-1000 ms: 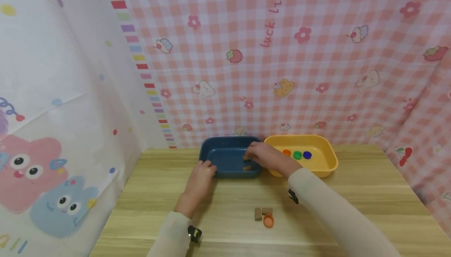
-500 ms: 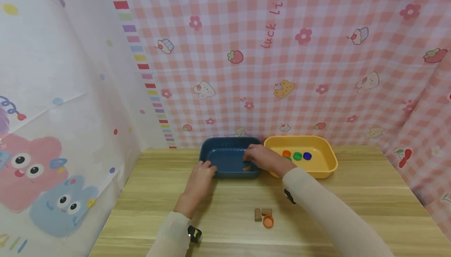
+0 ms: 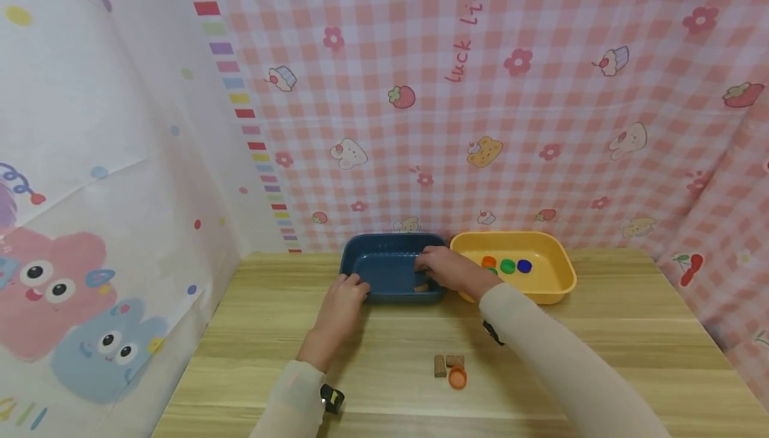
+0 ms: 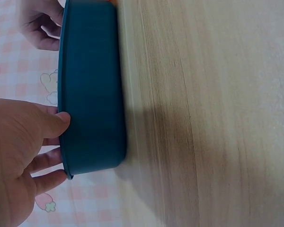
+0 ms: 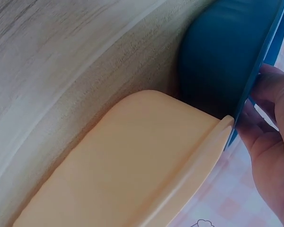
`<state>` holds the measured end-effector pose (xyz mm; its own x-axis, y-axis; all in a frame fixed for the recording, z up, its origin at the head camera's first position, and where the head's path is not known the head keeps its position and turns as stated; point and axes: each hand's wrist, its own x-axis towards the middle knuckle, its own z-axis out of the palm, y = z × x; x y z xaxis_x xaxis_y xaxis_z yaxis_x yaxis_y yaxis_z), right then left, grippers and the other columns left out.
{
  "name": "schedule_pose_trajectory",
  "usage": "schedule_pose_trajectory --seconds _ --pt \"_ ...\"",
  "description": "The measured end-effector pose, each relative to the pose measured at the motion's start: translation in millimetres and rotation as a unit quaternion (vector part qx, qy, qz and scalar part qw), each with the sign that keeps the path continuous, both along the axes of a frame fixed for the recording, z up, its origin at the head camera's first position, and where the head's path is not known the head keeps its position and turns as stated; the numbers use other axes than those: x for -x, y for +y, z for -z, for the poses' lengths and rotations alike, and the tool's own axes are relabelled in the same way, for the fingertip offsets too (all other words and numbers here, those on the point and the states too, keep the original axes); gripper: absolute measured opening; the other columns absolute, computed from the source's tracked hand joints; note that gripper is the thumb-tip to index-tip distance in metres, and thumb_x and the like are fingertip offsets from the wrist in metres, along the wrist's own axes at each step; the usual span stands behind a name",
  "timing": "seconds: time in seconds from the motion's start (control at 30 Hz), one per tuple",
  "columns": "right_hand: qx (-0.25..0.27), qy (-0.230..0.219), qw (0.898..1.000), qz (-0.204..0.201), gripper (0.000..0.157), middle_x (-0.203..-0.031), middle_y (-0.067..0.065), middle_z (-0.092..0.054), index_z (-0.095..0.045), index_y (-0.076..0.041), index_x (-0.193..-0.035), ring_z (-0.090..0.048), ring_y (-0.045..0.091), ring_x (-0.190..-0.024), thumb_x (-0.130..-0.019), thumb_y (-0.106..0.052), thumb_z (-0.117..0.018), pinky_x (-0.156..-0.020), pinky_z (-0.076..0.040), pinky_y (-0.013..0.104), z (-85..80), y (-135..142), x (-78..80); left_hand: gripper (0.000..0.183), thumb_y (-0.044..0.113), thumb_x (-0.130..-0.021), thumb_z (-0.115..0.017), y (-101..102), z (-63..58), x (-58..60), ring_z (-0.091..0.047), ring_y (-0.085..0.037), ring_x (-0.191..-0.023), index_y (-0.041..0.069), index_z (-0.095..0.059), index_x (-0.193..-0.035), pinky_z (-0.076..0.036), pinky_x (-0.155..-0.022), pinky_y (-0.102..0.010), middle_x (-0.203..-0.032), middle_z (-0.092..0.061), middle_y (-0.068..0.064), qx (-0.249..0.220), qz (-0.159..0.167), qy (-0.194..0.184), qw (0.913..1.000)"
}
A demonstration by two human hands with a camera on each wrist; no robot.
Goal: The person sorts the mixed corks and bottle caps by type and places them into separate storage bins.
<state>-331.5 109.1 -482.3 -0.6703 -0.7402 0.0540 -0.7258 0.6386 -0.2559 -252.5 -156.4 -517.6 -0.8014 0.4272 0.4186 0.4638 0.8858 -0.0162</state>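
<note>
My left hand [image 3: 344,299] holds the near left rim of a dark blue tray [image 3: 401,298]. In the left wrist view its thumb lies outside the wall and the other fingers go over the rim. My right hand [image 3: 446,267] reaches over the tray's right side, fingers bent and tips inside. A small brown cork was visible at these fingertips a second ago; the hand now covers it, its pose much the same. Another cork [image 3: 421,287] lies on the tray floor below that hand. The right wrist view shows the right fingers [image 5: 265,99] at the blue rim.
A yellow tray [image 3: 561,276] stands against the blue tray's right side, holding an orange cap [image 3: 489,262], a blue cap [image 3: 525,266] and green caps [image 3: 507,266]. Nearer on the wooden table [image 3: 384,384] lie two corks [image 3: 440,366] and an orange cap [image 3: 458,378].
My right hand has dropped slightly into the blue tray and then stayed nearly still; the cork at its fingertips has gone out of sight. The left hand has kept its place on the rim.
</note>
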Motion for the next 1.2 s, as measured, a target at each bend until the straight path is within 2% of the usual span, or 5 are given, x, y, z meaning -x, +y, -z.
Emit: schedule_pose_trajectory --seconds 0.2,0.47,0.7,0.97,1.2 --pt "0.002 -0.005 1.0 0.018 0.025 -0.117 0.01 -0.071 -0.074 -0.005 -0.121 -0.068 0.025 -0.11 -0.097 0.0 -0.067 -0.098 -0.056 0.039 -6.2 0.0 -2.1 0.006 0.006 -0.091 -0.074 0.2 0.2 0.0 -0.055 -0.026 -0.076 0.01 -0.077 -0.088 -0.051 -0.073 -0.039 -0.084 -0.065 -0.007 -0.007 0.001 -0.001 1.0" --pt "0.016 0.002 1.0 0.008 0.025 -0.12 0.012 -0.07 -0.073 -0.003 -0.12 -0.067 0.027 -0.111 -0.096 0.002 -0.068 -0.095 -0.057 0.038 -18.9 4.4 -11.8 0.007 0.005 -0.091 -0.073 0.7 1.6 0.9 -0.055 -0.026 -0.075 0.01 -0.077 -0.088 -0.051 -0.075 -0.039 -0.084 -0.065 -0.007 -0.008 0.0 -0.005 1.0" --pt "0.033 -0.002 0.999 0.019 0.023 -0.122 0.008 -0.068 -0.073 -0.011 -0.118 -0.067 0.023 -0.112 -0.097 -0.005 -0.07 -0.094 -0.058 0.036 -27.2 12.3 -23.4 0.006 0.005 -0.091 -0.073 0.6 0.9 0.2 -0.055 -0.025 -0.076 0.01 -0.077 -0.088 -0.05 -0.074 -0.038 -0.084 -0.066 -0.006 -0.006 -0.001 -0.012 0.9999" --pt "0.05 0.019 0.999 0.0 0.024 -0.122 0.007 -0.068 -0.073 -0.013 -0.118 -0.068 0.024 -0.11 -0.095 -0.009 -0.074 -0.092 -0.058 0.037 -38.7 23.7 -42.6 0.006 0.005 -0.09 -0.074 1.3 0.6 1.0 -0.056 -0.024 -0.076 0.01 -0.077 -0.088 -0.05 -0.073 -0.037 -0.084 -0.067 -0.006 -0.002 0.002 -0.006 1.0" --pt "0.062 0.038 0.997 -0.035 0.024 -0.119 0.007 -0.068 -0.071 -0.012 -0.115 -0.069 0.024 -0.107 -0.092 -0.008 -0.077 -0.089 -0.059 0.034 -37.3 30.3 -56.5 0.005 0.006 -0.089 -0.076 1.1 0.1 0.9 -0.055 -0.025 -0.074 0.01 -0.077 -0.087 -0.05 -0.072 -0.037 -0.084 -0.066 -0.006 -0.003 0.005 0.002 1.0"
